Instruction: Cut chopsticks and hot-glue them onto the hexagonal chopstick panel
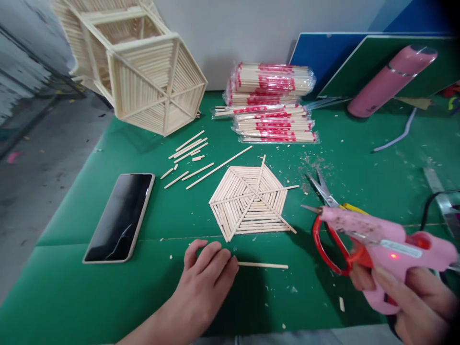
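My right hand (406, 292) is wrapped round the handle of a pink hot glue gun (373, 230) with a lit red light, its nozzle pointing left. My left hand (206, 280) rests low over the table, fingers curled at the left end of a thin wooden stick (264, 265); the gripped end is hidden. Just beyond lies a flat hexagonal web of wooden sticks (251, 201), with a few spoke ends sticking out past its edge. Red-handled scissors (332, 239) lie partly behind the glue gun, blades apart.
Loose cut sticks (190, 148) and a phone (120, 218) lie to the left on the green table (143, 297). A stick-built lantern-like frame (158, 91) stands behind them. Wrapped chopstick bundles (273, 105) are at the back, and a pink flask (391, 81) leans at the right.
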Demonstrator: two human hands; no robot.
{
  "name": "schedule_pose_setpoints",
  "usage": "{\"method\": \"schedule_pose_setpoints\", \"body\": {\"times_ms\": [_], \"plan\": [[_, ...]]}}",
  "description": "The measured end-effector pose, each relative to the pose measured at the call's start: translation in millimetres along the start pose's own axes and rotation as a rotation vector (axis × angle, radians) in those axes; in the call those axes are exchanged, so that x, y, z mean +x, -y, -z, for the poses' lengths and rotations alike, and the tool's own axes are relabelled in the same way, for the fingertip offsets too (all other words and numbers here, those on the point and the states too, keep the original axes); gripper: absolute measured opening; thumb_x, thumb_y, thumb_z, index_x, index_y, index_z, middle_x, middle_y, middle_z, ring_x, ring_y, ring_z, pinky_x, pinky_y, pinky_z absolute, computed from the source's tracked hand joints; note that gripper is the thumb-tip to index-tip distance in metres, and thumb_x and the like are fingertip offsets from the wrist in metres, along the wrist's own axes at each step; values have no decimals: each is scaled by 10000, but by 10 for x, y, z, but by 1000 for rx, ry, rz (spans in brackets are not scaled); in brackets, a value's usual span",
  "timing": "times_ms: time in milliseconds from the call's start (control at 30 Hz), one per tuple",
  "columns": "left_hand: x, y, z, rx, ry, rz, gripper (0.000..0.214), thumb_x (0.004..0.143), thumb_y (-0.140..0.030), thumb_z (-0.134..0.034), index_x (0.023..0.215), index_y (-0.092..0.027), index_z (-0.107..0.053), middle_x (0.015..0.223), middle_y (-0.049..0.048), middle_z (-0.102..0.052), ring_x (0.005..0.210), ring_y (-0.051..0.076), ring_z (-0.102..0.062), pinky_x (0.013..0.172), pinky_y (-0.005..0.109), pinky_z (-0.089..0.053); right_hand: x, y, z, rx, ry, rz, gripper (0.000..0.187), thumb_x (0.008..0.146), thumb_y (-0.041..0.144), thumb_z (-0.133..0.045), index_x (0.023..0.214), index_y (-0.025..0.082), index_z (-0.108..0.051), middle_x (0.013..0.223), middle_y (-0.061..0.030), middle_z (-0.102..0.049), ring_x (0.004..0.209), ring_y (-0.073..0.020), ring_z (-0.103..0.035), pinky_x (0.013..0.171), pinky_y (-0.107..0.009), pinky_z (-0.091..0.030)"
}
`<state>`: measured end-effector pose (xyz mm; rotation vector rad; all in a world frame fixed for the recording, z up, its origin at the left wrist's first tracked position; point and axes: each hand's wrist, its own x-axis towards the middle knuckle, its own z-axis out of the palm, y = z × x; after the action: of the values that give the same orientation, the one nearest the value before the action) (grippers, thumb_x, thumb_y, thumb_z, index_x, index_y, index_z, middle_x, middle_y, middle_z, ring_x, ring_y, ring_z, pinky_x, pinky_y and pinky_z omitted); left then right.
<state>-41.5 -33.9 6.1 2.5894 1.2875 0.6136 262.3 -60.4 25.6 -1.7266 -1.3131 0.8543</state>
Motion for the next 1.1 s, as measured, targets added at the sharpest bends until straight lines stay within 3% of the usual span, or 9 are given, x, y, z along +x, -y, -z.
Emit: {"method": "schedule_pose_setpoints", "body": {"times_ms": [67, 200, 367, 500, 567, 667, 767, 900, 1100], "plan": [[-5, 1, -9, -17, 8, 5, 151, 833, -158, -470, 918, -188, -592, 844, 28, -604, 911, 199, -470, 915, 429, -256, 128, -78, 74, 121, -163, -51, 77, 767, 317, -553, 730, 252, -572, 555, 20, -597, 488, -157, -571, 458, -275, -482], [3, -4, -19, -20, -5, -5, 166, 854, -154, -429, 887, -181, -590, 826, 30, -599, 899, 195, -468, 915, 427, -250, 408, -123, 213, 39, -271, -168, 95, 718, 312, -624, 792, 265, -588, 641, 32, -607, 548, -140, -561, 447, -233, -455], [-16, -5, -12, -16, 9, -24, 174, 857, -141, -417, 886, -163, -587, 834, 42, -596, 900, 194, -475, 909, 430, -260, 701, -1, 299, 4, -229, -240, 153, 713, 327, -619, 843, 248, -601, 691, 33, -578, 606, -118, -548, 522, -236, -427], [-11, -15, 1, -15, 21, -25, 164, 844, -131, -436, 888, -167, -589, 824, 34, -601, 887, 183, -500, 913, 422, -272, 744, -10, 320, 53, -195, -253, 128, 735, 349, -599, 812, 248, -588, 704, 16, -599, 605, -118, -560, 515, -230, -433], [15, -26, 11, -12, -8, -19, 151, 836, -133, -456, 888, -172, -592, 819, 28, -609, 877, 178, -514, 908, 414, -285, 668, -15, 272, 53, -94, -242, 147, 734, 372, -596, 819, 253, -585, 698, -5, -614, 580, -126, -562, 448, -207, -430], [65, -47, 33, 14, -102, -2, 116, 825, -146, -490, 863, -170, -597, 790, 19, -624, 828, 171, -533, 877, 404, -319, 473, 92, 71, 6, 235, -193, 237, 717, 394, -602, 883, 227, -569, 577, 4, -580, 438, -110, -503, 337, -187, -402], [81, -64, 55, 35, -122, 12, 83, 805, -167, -530, 855, -163, -597, 797, 25, -633, 813, 180, -538, 852, 410, -343, 280, 318, -221, -33, 489, -77, 292, 803, 377, -485, 1043, 210, -499, 666, -5, -588, 552, -137, -571, 460, -221, -500], [43, -64, 59, 27, -101, 23, 110, 805, -166, -529, 896, -150, -588, 851, 46, -631, 851, 198, -531, 857, 432, -346, 152, 530, -504, -129, 579, 73, 289, 840, 322, -425, 1103, 209, -454, 936, -75, -610, 900, -212, -587, 762, -322, -502], [12, -44, 70, -17, -91, 43, 95, 780, -96, -539, 854, -142, -577, 837, 47, -621, 837, 183, -527, 850, 411, -357, 121, 502, -607, -194, 569, 79, 272, 863, 314, -372, 1103, 202, -437, 1040, -103, -601, 918, -211, -587, 757, -320, -498]]}}
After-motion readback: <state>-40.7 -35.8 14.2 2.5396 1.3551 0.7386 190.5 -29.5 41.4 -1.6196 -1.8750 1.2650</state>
